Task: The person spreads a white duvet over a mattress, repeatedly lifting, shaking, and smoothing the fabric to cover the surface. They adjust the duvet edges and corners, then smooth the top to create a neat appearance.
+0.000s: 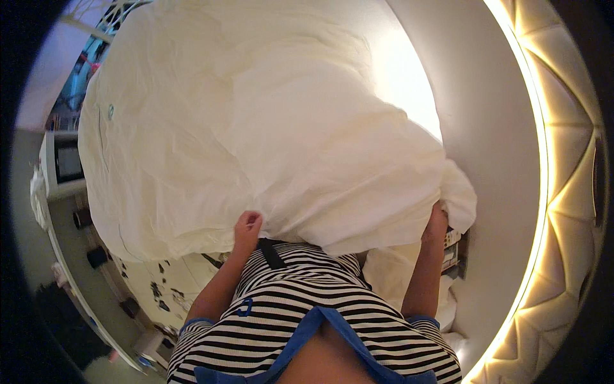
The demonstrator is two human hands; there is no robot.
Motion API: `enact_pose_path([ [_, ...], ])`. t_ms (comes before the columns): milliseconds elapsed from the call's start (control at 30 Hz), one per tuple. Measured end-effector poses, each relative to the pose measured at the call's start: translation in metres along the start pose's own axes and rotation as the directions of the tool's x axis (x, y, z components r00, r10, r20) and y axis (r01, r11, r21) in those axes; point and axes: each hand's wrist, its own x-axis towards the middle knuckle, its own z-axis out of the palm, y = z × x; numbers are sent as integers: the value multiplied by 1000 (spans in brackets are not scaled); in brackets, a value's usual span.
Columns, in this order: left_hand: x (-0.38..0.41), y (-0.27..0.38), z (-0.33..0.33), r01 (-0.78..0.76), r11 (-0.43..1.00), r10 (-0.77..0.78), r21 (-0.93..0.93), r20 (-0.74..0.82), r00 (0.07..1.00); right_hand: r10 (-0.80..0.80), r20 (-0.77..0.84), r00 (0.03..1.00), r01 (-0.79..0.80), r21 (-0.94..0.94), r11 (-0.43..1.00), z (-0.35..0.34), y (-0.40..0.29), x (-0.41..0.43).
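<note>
A large, rumpled cream-white duvet or bed cover (pixel 288 129) spreads before me and fills most of the view. At its near edge my left hand (pixel 248 225) is curled, with a bit of the white fabric seeming pinched in its fingers. On the right, my right hand (pixel 436 221) grips the same fabric, and a bunched corner of it bulges beyond the fingers. The fingertips of the right hand are hidden by the cloth. Between the two hands the near edge of the fabric lies against my striped shirt (pixel 307 283).
A padded panel (pixel 561 201) with a glowing light strip curves along the right. Small shelves (pixel 453 254) stand beyond my right hand. At left are a white cabinet (pixel 67 161) and a pale floor (pixel 177 276) with dark scattered items. White bedding (pixel 393 269) lies by my right forearm.
</note>
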Motion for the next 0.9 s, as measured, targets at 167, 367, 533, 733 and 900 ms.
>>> enact_pose_path([
  [167,-50,-106,-27,530,838,-546,-132,-225,807,-135,71,988,137,-34,990,33,-21,19],
  [367,-97,-276,20,468,355,-769,-810,33,639,-427,498,755,296,322,899,94,-110,-58],
  [533,-59,-191,34,153,-371,-691,-916,382,613,-502,641,581,528,172,832,72,-155,16],
  [733,-33,-120,52,287,-98,-671,-953,276,688,-408,717,565,401,194,895,85,-179,21],
  [900,-29,-97,42,19,-476,-725,-879,404,558,-327,711,622,200,260,945,79,-194,39],
])
